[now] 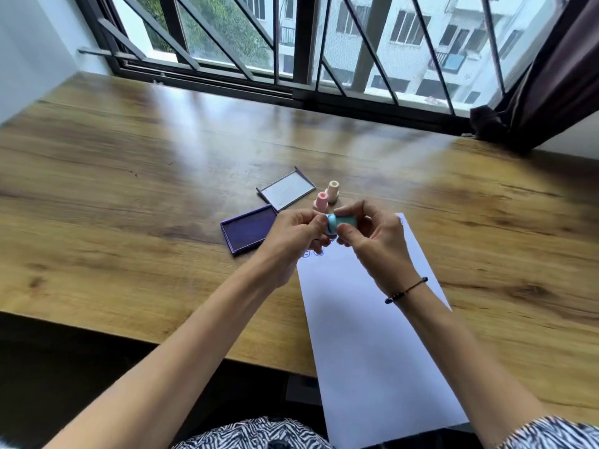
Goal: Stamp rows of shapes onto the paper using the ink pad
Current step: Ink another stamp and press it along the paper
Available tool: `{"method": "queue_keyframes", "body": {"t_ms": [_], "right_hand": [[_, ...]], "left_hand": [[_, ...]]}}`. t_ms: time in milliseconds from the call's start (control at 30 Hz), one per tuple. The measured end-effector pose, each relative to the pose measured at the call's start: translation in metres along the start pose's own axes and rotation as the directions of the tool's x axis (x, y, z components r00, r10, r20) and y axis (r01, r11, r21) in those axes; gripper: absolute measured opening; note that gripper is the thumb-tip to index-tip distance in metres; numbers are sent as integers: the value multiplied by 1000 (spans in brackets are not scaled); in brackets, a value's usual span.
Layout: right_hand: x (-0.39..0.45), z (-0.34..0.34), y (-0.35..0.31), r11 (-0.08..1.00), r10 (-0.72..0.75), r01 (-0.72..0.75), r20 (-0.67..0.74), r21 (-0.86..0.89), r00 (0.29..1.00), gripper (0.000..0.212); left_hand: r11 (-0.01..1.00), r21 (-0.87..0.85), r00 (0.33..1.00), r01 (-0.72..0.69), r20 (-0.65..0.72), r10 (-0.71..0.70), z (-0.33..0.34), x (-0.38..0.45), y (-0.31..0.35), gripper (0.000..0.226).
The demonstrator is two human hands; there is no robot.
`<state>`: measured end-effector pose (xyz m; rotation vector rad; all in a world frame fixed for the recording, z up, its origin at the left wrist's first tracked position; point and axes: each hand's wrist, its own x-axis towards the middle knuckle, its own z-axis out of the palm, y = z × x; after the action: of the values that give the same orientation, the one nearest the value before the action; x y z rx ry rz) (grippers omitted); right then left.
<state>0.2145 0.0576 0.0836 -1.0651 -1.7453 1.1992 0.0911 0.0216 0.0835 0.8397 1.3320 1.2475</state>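
Hands meet above the far end of the paper (pixel 372 319), both closed on a small blue stamp (pixel 342 222) held sideways in the air. The left hand (pixel 291 241) pinches the stamp's wider end with thumb and fingertips; the right hand (pixel 372 241) grips its body from the other side, thumb in front and fingers curled behind. A dark beaded bracelet (pixel 406 290) sits on the right wrist. The paper lies slanted on the wooden table (pixel 129 205), its near end hanging past the table edge. Two small round purple prints (pixel 313 253) show on the paper just below the hands; any others are hidden behind them. Left of the paper's far corner lies the open ink pad (pixel 248 230), purple and flat on the table, partly behind the left hand. Its lid (pixel 287 191) rests just beyond it, inside facing up. Next to the lid stand two more stamps, upright and close together: a pink stamp (pixel 321 200) and, behind it, a cream stamp (pixel 333 190). Behind the table runs a barred window (pixel 291 43), with a dark curtain (pixel 551 76) at the right.
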Motion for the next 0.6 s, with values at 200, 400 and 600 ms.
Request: {"method": "queue_keyframes", "body": {"t_ms": [200,400,600], "right_hand": [[5,-2,-4,907,-244,229,4,-354,970,14],[12,-4,-4,912,-230,196,-51,-360,972,14],[14,-5,-6,883,-261,237,-5,-404,965,12]], "left_hand": [[1000,-27,1000,15,-6,-15,4,5,-2,28],[975,-214,998,59,40,-51,2,7,0,21],[978,-206,998,43,53,-33,-1,10,-2,17]]}}
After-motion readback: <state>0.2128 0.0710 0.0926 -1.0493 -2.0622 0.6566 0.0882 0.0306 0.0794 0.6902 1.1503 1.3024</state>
